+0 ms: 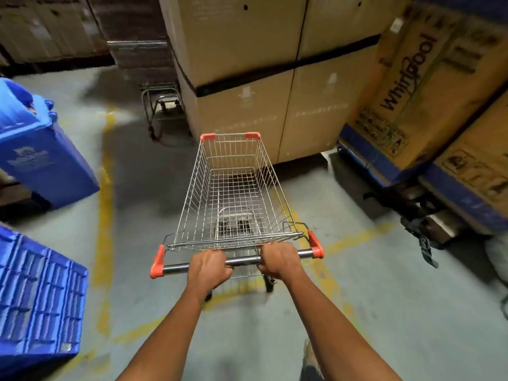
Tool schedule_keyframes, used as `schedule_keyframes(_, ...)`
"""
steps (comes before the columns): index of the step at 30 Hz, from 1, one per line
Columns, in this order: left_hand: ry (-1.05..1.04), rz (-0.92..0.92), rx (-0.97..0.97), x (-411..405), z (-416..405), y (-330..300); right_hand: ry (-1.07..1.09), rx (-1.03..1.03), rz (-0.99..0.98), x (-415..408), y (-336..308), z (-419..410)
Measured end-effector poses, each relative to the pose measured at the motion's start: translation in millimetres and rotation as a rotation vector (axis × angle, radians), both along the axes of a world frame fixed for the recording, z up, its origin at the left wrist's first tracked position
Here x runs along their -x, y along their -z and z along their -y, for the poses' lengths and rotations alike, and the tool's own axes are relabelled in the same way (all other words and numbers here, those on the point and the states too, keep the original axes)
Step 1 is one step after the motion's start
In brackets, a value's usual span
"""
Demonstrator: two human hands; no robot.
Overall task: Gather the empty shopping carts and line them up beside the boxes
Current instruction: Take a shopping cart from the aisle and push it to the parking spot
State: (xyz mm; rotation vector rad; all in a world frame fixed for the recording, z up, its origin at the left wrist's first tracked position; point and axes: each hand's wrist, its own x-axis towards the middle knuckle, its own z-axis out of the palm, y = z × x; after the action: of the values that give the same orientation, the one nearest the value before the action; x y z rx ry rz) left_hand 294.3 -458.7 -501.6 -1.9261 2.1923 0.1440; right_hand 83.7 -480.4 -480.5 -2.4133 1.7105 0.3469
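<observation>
An empty wire shopping cart (233,188) with orange corner caps stands in front of me, its nose close to a tall stack of brown cardboard boxes (247,64). My left hand (209,268) grips the cart's steel handle bar left of centre. My right hand (279,259) grips the same bar right of centre. A second cart (162,105) is parked further back, against the left side of the boxes, partly hidden by them.
Blue plastic bins (41,152) and a blue crate (38,292) stand on the left. More printed cartons (428,86) on a low trolley fill the right side, with a black strap (423,240) hanging down. Yellow lines (105,193) mark the grey floor.
</observation>
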Motion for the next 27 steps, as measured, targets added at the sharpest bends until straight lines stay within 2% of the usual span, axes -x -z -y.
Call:
schedule_keyframes(7, 0.196, -0.002, 0.007, 3, -38, 5, 0.239, -0.012, 0.025, 2, -4, -90)
schedule_keyframes(15, 0.393, 0.089, 0.020, 37, -64, 10, 0.457, 0.015, 0.055, 19, 1, -169)
schedule_keyframes(27, 0.724, 0.050, 0.026, 144, -112, 3, 0.771, 0.019, 0.044, 93, -1, -268)
